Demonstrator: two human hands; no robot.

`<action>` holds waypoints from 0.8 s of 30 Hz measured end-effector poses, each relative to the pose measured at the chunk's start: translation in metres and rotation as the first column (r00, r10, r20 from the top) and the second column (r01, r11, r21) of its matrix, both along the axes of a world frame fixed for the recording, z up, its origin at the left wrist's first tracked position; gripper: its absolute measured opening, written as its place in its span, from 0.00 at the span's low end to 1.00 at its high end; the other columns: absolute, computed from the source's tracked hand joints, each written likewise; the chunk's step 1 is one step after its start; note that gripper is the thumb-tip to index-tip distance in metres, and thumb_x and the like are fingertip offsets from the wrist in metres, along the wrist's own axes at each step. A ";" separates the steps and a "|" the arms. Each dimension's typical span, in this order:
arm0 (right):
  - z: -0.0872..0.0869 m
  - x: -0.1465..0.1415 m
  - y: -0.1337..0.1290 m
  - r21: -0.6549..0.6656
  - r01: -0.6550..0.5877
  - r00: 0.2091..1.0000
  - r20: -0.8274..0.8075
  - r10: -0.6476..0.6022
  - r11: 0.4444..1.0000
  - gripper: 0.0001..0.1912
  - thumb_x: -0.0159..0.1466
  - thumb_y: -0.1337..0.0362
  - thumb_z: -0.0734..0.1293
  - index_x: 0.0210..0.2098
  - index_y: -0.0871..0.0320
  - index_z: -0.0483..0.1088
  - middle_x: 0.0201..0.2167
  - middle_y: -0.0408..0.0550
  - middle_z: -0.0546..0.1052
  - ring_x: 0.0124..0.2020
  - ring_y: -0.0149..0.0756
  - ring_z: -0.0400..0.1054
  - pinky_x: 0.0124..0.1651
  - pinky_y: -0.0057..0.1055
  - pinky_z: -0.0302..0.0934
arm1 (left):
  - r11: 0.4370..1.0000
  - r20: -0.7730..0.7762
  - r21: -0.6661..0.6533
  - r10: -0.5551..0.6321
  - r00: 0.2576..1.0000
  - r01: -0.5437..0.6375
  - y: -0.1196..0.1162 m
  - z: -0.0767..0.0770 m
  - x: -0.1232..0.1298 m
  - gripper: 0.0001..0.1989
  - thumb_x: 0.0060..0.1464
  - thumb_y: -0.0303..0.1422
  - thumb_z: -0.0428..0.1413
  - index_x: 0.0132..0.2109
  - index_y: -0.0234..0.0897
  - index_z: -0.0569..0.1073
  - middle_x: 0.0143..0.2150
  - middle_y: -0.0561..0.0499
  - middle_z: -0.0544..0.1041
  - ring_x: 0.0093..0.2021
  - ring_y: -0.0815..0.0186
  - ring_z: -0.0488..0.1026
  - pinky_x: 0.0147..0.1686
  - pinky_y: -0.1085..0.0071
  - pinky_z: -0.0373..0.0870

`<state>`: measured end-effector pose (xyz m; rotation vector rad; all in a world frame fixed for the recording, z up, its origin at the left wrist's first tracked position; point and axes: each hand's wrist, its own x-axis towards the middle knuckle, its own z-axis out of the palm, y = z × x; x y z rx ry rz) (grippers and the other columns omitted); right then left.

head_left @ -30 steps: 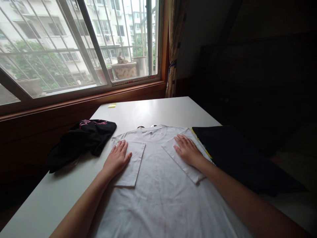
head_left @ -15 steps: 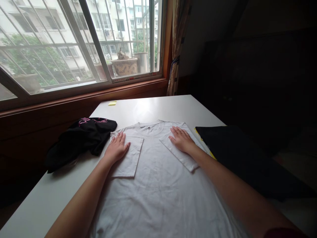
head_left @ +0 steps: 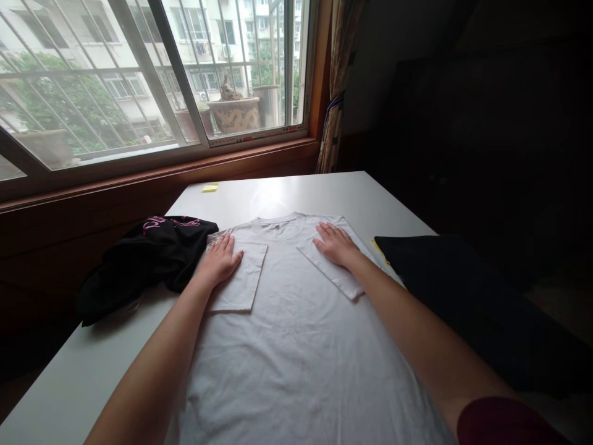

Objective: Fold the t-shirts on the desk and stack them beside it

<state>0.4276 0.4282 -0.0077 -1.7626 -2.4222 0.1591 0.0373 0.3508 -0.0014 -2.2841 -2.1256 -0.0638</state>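
Worn on the head, above the near side of the white table (head_left: pixel 324 193). Aimed forward and down, along the white shirt (head_left: pixel 296 346) from hem side toward collar. Set close over the shirt's near part, farther from the left hand (head_left: pixel 220 259) and right hand (head_left: pixel 336 245) near mid-frame. Angled shallowly enough to include the window (head_left: pixel 152 80) at upper left, beyond the table.

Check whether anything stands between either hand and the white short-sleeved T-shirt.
Nothing visible does: the left hand and right hand rest directly on the white T-shirt. The crumpled black cloth with pink markings lies to the left, the flat dark cloth to the right, neither in between.
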 end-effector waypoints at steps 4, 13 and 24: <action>0.000 -0.001 0.013 -0.001 -0.001 1.000 0.002 0.001 1.000 0.35 0.73 0.47 0.49 0.74 0.55 0.51 0.77 0.48 0.49 0.76 0.45 0.39 0.76 0.48 0.34 | 1.000 -0.004 -0.015 0.012 1.000 -0.012 0.010 0.002 0.000 0.39 0.70 0.51 0.34 0.75 0.27 0.51 0.78 0.38 0.46 0.78 0.53 0.43 0.74 0.55 0.41; 0.002 -0.001 0.024 -0.001 -0.002 1.000 0.017 0.002 1.000 0.35 0.73 0.46 0.49 0.74 0.55 0.50 0.77 0.48 0.49 0.76 0.43 0.40 0.76 0.48 0.35 | 0.998 0.001 -0.039 0.044 0.999 -0.044 0.018 0.006 0.004 0.38 0.70 0.51 0.34 0.75 0.27 0.49 0.78 0.40 0.44 0.78 0.55 0.41 0.74 0.54 0.41; 0.002 0.003 0.014 -0.008 -0.024 0.999 0.029 0.024 1.000 0.36 0.73 0.46 0.47 0.75 0.56 0.50 0.77 0.47 0.47 0.77 0.43 0.38 0.76 0.48 0.34 | 0.997 0.004 -0.045 0.065 0.998 -0.065 0.003 0.008 0.010 0.38 0.70 0.50 0.35 0.75 0.26 0.49 0.78 0.39 0.44 0.78 0.55 0.40 0.74 0.54 0.40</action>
